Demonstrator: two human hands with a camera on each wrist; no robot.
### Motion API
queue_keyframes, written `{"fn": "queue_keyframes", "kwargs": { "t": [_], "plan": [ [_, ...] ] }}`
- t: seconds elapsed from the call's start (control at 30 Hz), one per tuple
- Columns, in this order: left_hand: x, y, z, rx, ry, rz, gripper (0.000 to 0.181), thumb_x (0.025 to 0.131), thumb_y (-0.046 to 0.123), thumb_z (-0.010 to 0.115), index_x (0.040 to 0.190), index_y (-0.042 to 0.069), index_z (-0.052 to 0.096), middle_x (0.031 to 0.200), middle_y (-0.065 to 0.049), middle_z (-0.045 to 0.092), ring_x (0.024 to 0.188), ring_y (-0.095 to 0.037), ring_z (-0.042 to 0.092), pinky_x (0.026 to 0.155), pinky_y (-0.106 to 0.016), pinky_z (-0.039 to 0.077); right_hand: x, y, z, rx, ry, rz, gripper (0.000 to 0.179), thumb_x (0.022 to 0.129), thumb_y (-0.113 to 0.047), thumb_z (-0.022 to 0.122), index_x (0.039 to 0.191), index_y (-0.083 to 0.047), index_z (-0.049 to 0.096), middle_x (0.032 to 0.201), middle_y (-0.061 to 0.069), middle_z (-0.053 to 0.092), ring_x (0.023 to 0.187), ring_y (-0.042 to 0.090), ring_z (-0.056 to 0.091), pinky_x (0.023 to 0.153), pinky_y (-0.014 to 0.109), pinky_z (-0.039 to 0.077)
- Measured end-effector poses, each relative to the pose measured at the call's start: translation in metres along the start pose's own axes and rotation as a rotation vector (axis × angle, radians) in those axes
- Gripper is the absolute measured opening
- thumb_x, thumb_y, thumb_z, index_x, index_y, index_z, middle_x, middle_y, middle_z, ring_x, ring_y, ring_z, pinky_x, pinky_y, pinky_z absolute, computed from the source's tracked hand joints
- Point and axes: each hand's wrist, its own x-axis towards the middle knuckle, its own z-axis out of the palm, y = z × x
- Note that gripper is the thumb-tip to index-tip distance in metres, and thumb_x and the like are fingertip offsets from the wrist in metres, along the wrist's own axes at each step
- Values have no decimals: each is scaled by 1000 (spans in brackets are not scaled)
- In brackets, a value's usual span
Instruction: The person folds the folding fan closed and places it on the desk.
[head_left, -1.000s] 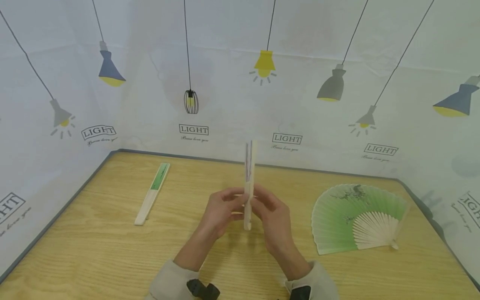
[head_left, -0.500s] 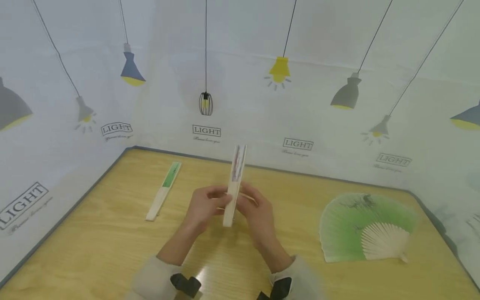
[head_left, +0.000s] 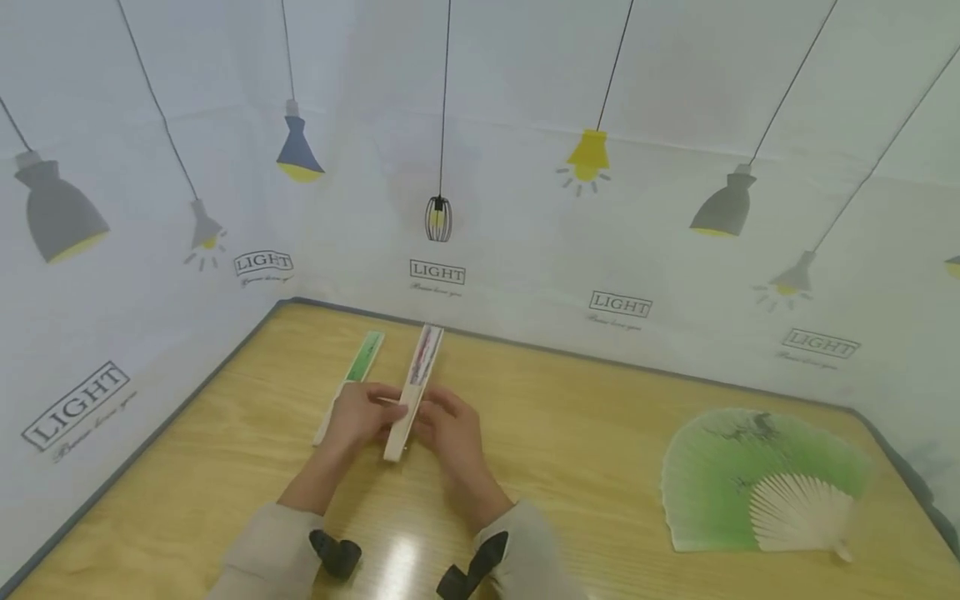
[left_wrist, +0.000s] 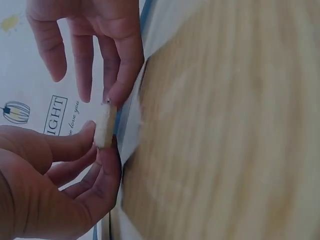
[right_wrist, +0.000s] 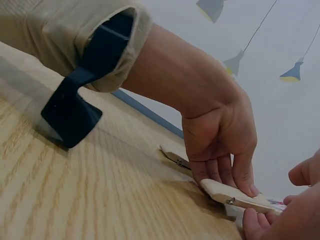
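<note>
Both hands are on a folded hand fan (head_left: 415,393) with bare pale ribs and a purple-and-white upper part. It lies tilted, low over the table, its far end pointing away. My left hand (head_left: 360,417) pinches its left side between thumb and fingers. On the opposite side, my right hand (head_left: 453,429) holds its edge with the fingertips; in the left wrist view, a right fingertip meets the fan's pale end (left_wrist: 104,125). A folded green fan (head_left: 365,357) rests on the table just left, partly hidden behind my left hand. The right wrist view shows its riveted end (right_wrist: 172,156).
An opened green fan (head_left: 720,483) with pale ribs is spread at the table's right. The wooden table (head_left: 585,467) ends at a dark edge against a white backdrop (head_left: 525,250) printed with lamps and lettering.
Both hands have carried the folded purple-and-white fan leftward and down, from upright to leaning low beside the folded green fan. The head view has turned left.
</note>
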Motion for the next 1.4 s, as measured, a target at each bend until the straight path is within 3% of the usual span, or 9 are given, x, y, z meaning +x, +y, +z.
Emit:
{"fn": "queue_keyframes", "kwargs": {
  "t": [0.13, 0.27, 0.47, 0.67, 0.87, 1.07, 1.27, 1.4],
  "plan": [
    [7, -4, -2, 148, 59, -9, 27, 81, 0, 74, 105, -10, 67, 95, -25, 68, 70, -20, 68, 56, -28, 59, 4, 5, 7, 8, -5, 33, 40, 95, -3, 52, 134, 5, 50, 127, 21, 55, 113, 29, 57, 95, 38, 50],
    [11, -3, -4, 323, 93, 24, 27, 80, 4, 75, 103, -8, 68, 96, -25, 68, 65, -20, 66, 52, -27, 56, 8, 6, 12, -2, -12, 33, 42, 96, -4, 52, 136, 5, 46, 132, 24, 50, 115, 33, 55, 95, 40, 50],
    [9, 1, -3, 489, 129, 62, 25, 82, 3, 71, 103, -9, 67, 95, -26, 67, 61, -24, 62, 47, -26, 51, 10, 6, 20, -26, -29, 58, 43, 96, -3, 51, 137, 5, 45, 134, 25, 46, 117, 34, 51, 94, 42, 51],
    [5, 8, 2, 552, 135, 7, 29, 90, 0, 55, 115, -15, 59, 108, -32, 62, 65, -27, 65, 46, -24, 53, 13, 8, 27, 1, -42, 72, 43, 95, -3, 51, 137, 6, 44, 134, 24, 45, 117, 33, 51, 92, 42, 52],
    [-1, 14, 4, 542, 131, -48, 39, 95, 2, 50, 129, -15, 46, 99, -28, 63, 46, -14, 46, 38, -19, 38, 13, 8, 29, 5, -42, 96, 45, 95, -5, 53, 138, 6, 43, 136, 23, 45, 118, 30, 50, 89, 38, 53],
    [-5, 18, 2, 523, 159, -47, 41, 93, 1, 51, 130, -15, 45, 112, -33, 60, 61, -23, 58, 41, -21, 43, 11, 8, 31, 37, -54, 103, 46, 95, -3, 52, 139, 7, 40, 136, 24, 44, 121, 32, 49, 90, 38, 53],
    [-6, 19, 0, 519, 140, -65, 42, 94, 2, 50, 132, -14, 44, 115, -34, 58, 57, -22, 55, 41, -22, 42, 10, 8, 33, 47, -65, 103, 47, 95, -3, 52, 139, 7, 40, 136, 25, 44, 119, 31, 49, 90, 39, 53],
    [-6, 20, 12, 510, 131, -17, 44, 93, 2, 52, 133, -13, 43, 121, -34, 54, 73, -32, 62, 53, -33, 53, 7, 5, 19, 48, -34, 82, 48, 94, -3, 53, 139, 5, 41, 134, 24, 46, 116, 30, 51, 89, 39, 53]
  ]
}}
